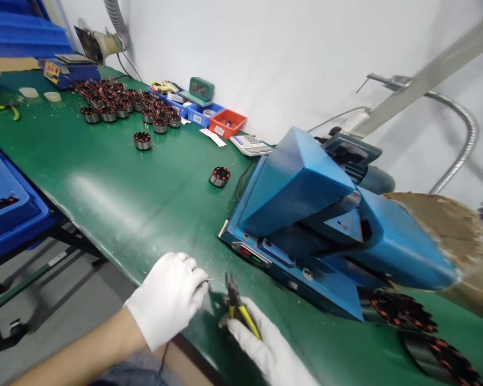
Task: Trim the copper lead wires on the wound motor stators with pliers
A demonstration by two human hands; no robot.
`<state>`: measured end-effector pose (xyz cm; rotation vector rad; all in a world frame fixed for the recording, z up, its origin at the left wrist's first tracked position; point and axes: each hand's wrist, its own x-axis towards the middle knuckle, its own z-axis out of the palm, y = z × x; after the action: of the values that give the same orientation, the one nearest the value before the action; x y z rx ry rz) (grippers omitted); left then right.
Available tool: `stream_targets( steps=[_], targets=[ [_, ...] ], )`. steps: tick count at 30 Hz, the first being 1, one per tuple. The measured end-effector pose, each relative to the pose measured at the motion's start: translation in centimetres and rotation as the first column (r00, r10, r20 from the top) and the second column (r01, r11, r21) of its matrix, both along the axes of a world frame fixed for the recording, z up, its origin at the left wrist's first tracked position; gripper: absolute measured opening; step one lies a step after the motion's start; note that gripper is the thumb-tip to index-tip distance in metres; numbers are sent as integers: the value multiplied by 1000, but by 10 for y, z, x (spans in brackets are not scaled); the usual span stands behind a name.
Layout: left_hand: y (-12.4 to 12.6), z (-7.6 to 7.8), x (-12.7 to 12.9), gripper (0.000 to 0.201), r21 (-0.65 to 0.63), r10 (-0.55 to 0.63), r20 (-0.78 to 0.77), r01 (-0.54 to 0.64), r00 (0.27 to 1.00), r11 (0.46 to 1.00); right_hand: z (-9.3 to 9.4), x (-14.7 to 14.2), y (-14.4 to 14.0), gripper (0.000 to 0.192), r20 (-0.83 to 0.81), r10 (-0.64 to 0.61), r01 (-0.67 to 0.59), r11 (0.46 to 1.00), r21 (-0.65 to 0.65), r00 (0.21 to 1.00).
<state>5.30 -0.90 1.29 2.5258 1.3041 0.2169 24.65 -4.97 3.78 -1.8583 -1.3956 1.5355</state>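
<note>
My left hand (172,297), in a white glove, is over the front edge of the green bench with its fingers curled together. A thin wire-like tip (210,279) shows just beyond the fingertips; what they hold is mostly hidden. Just to the right, my gloved right hand (261,343) grips pliers (234,300) with yellow handles and dark jaws. Their jaws point away from me, slightly parted, apart from the left hand. Farther up the bench sits a single motor stator (220,176) with copper windings and a wire end sticking up.
A blue machine (298,187) stands close on the right, with large stators (402,311) beside it. Many small stators (116,102) cluster at the back left, near a red bin (227,123) and a calculator (251,145). Blue crates (12,214) stand left of the bench edge.
</note>
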Motion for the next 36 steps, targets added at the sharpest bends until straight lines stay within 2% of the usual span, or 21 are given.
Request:
stream_targets(
  steps=[3,7,13,16,20,24,27,31,33,34,36],
  targets=[
    [-3,-6,0,22,-21,18,48,-17,999,1000,-5,-3,8,35,-78,132,-141,983,-117,988],
    [-5,-8,2,18,-59,36,55,-33,998,998,-7,-7,15,32,-77,266,-274,954,-124,961],
    [-7,-8,4,13,-62,82,55,-79,995,995,-1,-10,12,33,214,344,-329,939,-101,914],
    [-7,-8,3,12,-66,97,61,-93,993,993,-9,-9,2,39,276,275,-260,962,-88,921],
    [-8,-7,3,13,-53,105,74,-101,992,993,-28,-11,-11,44,280,144,-130,989,-69,949],
    [-7,-7,4,12,-65,98,77,-94,992,994,-37,-12,-9,49,235,-39,29,999,44,971],
    [-6,-8,4,13,-88,95,71,-88,993,992,-40,-2,-3,52,178,-115,92,987,129,977],
    [-8,-5,2,13,-69,110,100,-103,989,992,-45,19,-9,40,347,-102,-18,945,327,932],
    [-12,-1,-3,12,-15,130,183,-130,975,991,-47,28,-18,37,376,-205,24,901,433,904],
    [-15,1,-6,15,20,142,226,-150,964,988,-48,32,-23,38,350,-250,66,884,463,903],
    [-22,4,-15,20,77,158,263,-183,952,980,-50,38,-31,40,249,-264,124,875,467,932]
  ],
)
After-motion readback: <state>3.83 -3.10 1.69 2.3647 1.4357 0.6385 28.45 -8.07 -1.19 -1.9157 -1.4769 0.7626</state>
